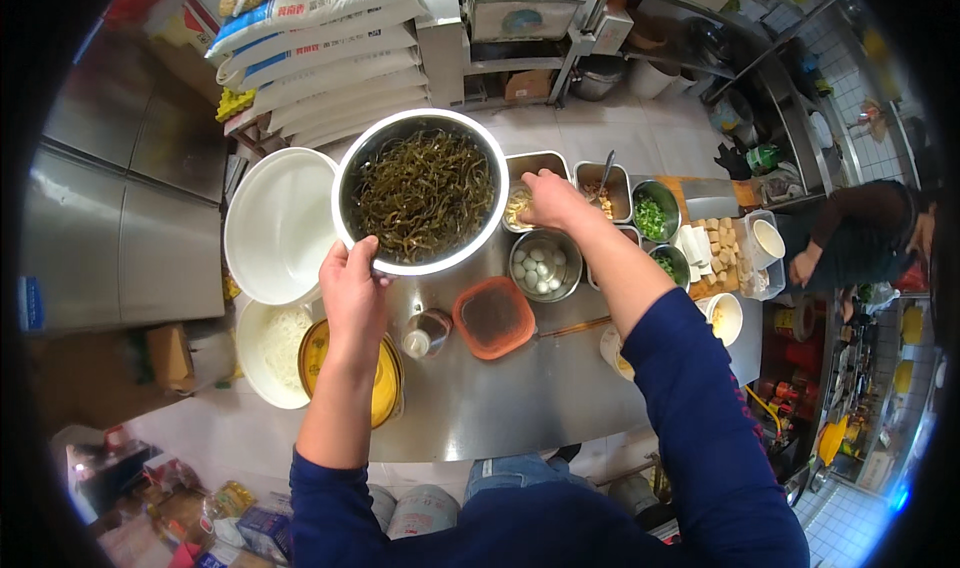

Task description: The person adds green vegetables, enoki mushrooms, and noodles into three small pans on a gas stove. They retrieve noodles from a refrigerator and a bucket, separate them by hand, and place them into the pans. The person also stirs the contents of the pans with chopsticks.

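Note:
A round stainless steel bowl holds dark green shredded seaweed. My left hand grips its near rim, thumb on top, and holds it tilted above the table. My right hand reaches to a steel tray at the back, its fingertips at pale shredded food; whether they pinch any of it I cannot tell. Close below that hand stands a steel bowl of peeled eggs. Beside it lie a square orange-rimmed container with dark contents and a capped bottle.
A big white tub stands left, near a basin of white shreds and a yellow-lidded container. Along the right are bowls of chopped greens, tofu pieces on a board and white tubs. Another person stands far right.

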Demonstrator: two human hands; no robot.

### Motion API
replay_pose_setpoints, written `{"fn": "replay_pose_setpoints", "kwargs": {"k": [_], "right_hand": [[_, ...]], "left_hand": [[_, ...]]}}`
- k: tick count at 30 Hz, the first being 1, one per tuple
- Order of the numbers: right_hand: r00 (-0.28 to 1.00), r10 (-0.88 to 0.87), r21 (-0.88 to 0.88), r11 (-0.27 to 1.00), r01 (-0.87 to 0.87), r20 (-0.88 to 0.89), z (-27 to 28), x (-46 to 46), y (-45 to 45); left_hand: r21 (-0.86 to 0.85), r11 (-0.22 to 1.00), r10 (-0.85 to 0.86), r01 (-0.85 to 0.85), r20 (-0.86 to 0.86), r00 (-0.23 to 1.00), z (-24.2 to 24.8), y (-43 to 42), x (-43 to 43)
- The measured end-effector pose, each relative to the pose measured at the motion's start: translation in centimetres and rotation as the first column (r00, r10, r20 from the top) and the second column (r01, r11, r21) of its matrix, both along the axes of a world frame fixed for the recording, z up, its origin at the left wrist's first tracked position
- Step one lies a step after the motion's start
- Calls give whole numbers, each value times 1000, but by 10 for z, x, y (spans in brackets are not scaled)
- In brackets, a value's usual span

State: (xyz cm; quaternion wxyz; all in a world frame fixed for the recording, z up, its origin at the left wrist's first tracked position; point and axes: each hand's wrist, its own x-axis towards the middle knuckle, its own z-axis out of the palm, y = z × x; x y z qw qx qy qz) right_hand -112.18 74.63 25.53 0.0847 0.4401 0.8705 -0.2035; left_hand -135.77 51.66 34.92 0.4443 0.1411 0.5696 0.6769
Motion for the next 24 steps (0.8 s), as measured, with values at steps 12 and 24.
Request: {"fn": "replay_pose_setpoints", "kwargs": {"k": [12, 24], "right_hand": [[998, 59, -42, 997, -59, -11, -49, -25, 19], [981, 66, 173, 984, -34, -180, -43, -14, 16]], "left_hand": [[-153, 975, -163, 159, -12, 987, -22, -1, -4], [-175, 969, -204, 173, -180, 962, 24, -61, 3]]}}
